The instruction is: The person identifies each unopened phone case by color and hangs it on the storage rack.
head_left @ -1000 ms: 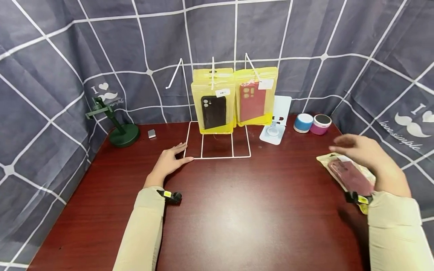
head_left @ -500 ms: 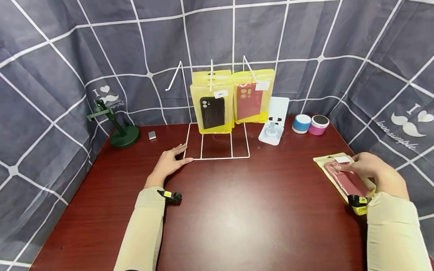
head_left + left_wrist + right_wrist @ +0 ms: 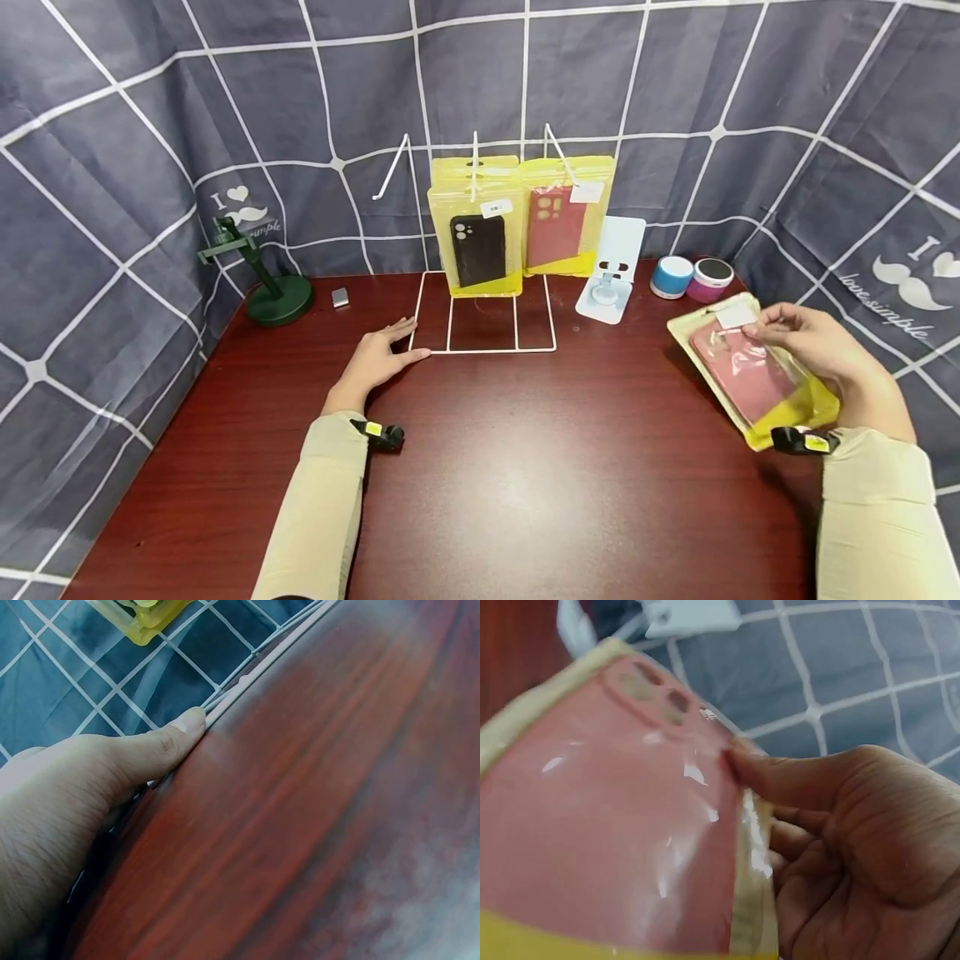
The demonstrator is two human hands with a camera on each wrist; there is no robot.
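Observation:
My right hand (image 3: pixel 813 342) pinches the edge of a yellow-bordered clear bag holding a pink phone case (image 3: pixel 742 375), thumb on the front face. In the right wrist view the phone case (image 3: pixel 630 825) fills the left side, camera cutouts at its top. My left hand (image 3: pixel 372 360) rests at the front left corner of a white wire display rack (image 3: pixel 487 352). Its thumb (image 3: pixel 161 750) lies straight against the front wire. From the rack's hooks hang a bagged black phone case (image 3: pixel 480 250) and a bagged red phone case (image 3: pixel 555 225), with more bags behind the black one.
Right of the rack stands a white folding phone stand (image 3: pixel 606 292). Further right are a blue-sided round speaker (image 3: pixel 671 277) and a magenta-sided one (image 3: pixel 709 281). A green stand (image 3: pixel 279 298) and a small silver-grey block (image 3: pixel 340 297) are at the left. Grey checked cloth (image 3: pixel 600 67) surrounds the table's back and sides.
My right hand came down onto the bagged pink phone case, took hold of its edge and raised it off the table, tilted. My left hand stayed at the rack's corner.

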